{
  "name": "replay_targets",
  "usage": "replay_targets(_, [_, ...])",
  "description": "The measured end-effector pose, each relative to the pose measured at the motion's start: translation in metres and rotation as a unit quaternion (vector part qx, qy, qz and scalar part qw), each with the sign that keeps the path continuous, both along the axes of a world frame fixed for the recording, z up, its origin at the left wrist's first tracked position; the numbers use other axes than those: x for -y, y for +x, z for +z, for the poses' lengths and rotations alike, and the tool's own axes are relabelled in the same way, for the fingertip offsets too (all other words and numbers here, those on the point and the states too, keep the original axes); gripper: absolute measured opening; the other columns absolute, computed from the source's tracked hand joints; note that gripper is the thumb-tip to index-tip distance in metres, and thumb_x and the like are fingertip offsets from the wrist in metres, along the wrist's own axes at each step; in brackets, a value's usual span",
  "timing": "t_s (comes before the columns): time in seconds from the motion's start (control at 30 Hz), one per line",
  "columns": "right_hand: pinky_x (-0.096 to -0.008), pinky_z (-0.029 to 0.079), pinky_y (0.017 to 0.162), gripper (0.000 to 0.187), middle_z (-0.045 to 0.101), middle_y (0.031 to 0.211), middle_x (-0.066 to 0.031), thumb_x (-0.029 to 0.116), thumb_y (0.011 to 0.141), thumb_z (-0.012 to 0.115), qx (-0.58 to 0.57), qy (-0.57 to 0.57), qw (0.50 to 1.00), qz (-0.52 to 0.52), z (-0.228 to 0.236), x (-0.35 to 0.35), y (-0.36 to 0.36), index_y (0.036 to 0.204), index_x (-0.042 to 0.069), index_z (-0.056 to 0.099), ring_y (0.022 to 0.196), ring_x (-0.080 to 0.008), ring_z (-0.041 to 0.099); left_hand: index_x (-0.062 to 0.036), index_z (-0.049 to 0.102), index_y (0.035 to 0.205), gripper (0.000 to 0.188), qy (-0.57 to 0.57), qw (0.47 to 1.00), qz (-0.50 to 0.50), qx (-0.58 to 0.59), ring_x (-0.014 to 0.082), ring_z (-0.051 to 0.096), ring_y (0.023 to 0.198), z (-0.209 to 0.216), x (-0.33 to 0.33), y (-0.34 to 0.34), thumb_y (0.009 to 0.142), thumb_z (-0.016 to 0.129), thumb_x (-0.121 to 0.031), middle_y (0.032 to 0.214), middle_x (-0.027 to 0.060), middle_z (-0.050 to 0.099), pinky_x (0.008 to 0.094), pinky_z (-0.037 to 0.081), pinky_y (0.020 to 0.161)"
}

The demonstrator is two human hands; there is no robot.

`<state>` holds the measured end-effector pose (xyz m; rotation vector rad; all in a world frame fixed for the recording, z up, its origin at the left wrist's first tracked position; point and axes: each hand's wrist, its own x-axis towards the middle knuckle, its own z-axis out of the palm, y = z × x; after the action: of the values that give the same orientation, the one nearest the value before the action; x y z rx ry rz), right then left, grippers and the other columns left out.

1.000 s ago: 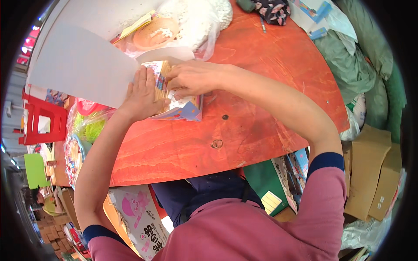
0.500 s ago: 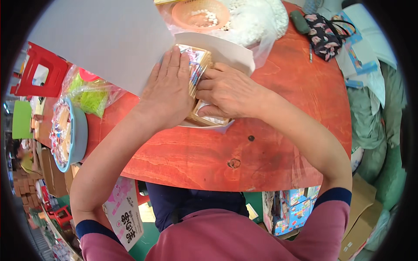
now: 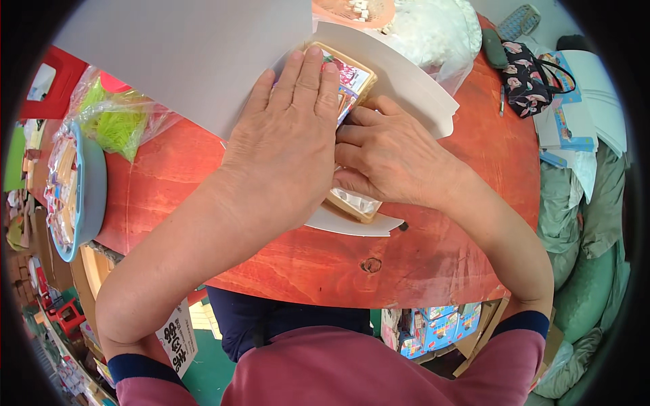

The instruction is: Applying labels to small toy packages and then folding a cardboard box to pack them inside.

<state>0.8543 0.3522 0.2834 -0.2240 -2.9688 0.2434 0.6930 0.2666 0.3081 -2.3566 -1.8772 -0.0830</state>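
Note:
A white cardboard box [image 3: 413,68] stands on the red wooden table, its wide white lid [image 3: 196,61] raised to the left. Inside is a stack of shallow tan trays [image 3: 359,74] with colourful printed cards on top. My left hand [image 3: 284,135] lies flat across this stack, fingers stretched out and covering much of it. Against the stack's right side, my right hand [image 3: 399,155] has its fingers curled; the fingertips are hidden, so what they grip does not show. Below its thumb, a lower tan tray [image 3: 359,203] with clear wrapping lies in the near end of the box.
The red table [image 3: 447,264] curves around my front. A blue basin [image 3: 95,189] of wrapped pieces and a bag of green shreds [image 3: 115,122] are at left. An orange basket [image 3: 372,13] and a bag of white pieces [image 3: 433,34] lie beyond; a floral bag [image 3: 528,81] is far right.
The view has shifted, so the box appears lower and farther right. My left hand still presses flat on the stack; my right hand stays curled at its side.

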Motion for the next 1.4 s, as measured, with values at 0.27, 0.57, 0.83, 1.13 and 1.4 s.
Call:
replay_targets(0.27, [-0.0342,0.037,0.080,0.027,0.061,0.074,-0.0002,0.036,0.082,0.060,-0.061,-0.001,0.998,0.033,-0.015,-0.002,0.002,0.074,0.010,0.063,0.081,-0.0186,0.052,0.0073,0.023,0.139,0.066,-0.007,0.999,-0.028,-0.027,0.0337,0.021,0.137,0.000,0.001,-0.001,0.085,0.051,-0.019,0.145,0.0248,0.022,0.0445,0.019,0.111])
replay_targets(0.57, [-0.0352,0.038,0.082,0.024,0.062,0.073,-0.0014,0.032,0.078,0.055,-0.059,0.000,0.998,0.023,-0.013,0.003,-0.002,0.076,0.011,0.065,0.079,-0.0189,0.054,0.0033,0.022,0.140,0.075,-0.015,0.999,-0.008,-0.044,0.0317,0.022,0.137,0.001,0.000,0.001,0.077,0.059,-0.013,0.147,0.0203,0.020,0.0423,0.020,0.112])
replay_targets(0.83, [-0.0332,0.041,0.075,0.024,0.061,0.067,-0.0005,0.032,0.077,0.055,-0.044,0.007,0.999,0.017,-0.008,0.010,-0.003,0.069,0.012,0.066,0.074,-0.0204,0.054,0.0057,0.026,0.138,0.063,-0.001,0.998,-0.022,-0.067,0.0313,0.023,0.137,0.000,-0.001,0.000,0.083,0.051,-0.013,0.145,0.0224,0.025,0.0433,0.021,0.110])
replay_targets(1.13, [-0.0373,0.040,0.088,0.023,0.060,0.076,-0.0021,0.029,0.079,0.061,-0.087,0.039,0.994,-0.045,-0.030,0.034,-0.008,0.076,0.007,0.065,0.082,-0.0233,0.053,0.0067,0.026,0.137,0.065,0.012,0.998,-0.022,-0.064,0.0317,0.024,0.136,0.001,0.002,0.002,0.081,0.052,-0.013,0.145,0.0226,0.026,0.0426,0.022,0.110])
replay_targets(1.4, [-0.0365,0.044,0.084,0.022,0.060,0.074,-0.0067,0.026,0.076,0.065,-0.126,-0.024,0.991,-0.028,-0.035,0.022,-0.003,0.072,0.005,0.062,0.080,-0.0245,0.057,0.0078,0.021,0.139,0.074,-0.017,1.000,-0.021,0.000,0.0333,0.020,0.138,0.006,0.002,0.003,0.078,0.055,-0.018,0.146,0.0247,0.022,0.0430,0.017,0.112])
